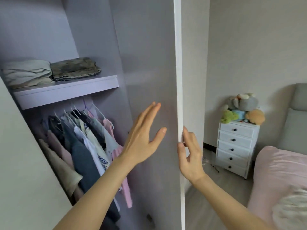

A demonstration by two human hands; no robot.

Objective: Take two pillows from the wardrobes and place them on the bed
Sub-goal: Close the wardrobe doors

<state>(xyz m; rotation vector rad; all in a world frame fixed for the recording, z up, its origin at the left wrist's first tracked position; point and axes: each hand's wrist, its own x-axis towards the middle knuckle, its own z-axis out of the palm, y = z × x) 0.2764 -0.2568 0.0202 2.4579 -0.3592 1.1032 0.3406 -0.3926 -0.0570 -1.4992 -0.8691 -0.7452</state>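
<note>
An open wardrobe fills the left half of the view; its door stands ajar in the middle with a white edge. My right hand grips that white edge with fingers curled round it. My left hand is spread flat, fingers apart, against or just off the door's inner face. On the wardrobe shelf lie folded pale green and olive bedding or cloth. No pillow is plainly visible. The bed with a pink cover sits at the right.
Clothes on hangers hang below the shelf. A white chest of drawers topped with plush toys stands against the far wall beside the grey headboard. Grey floor runs between wardrobe and bed.
</note>
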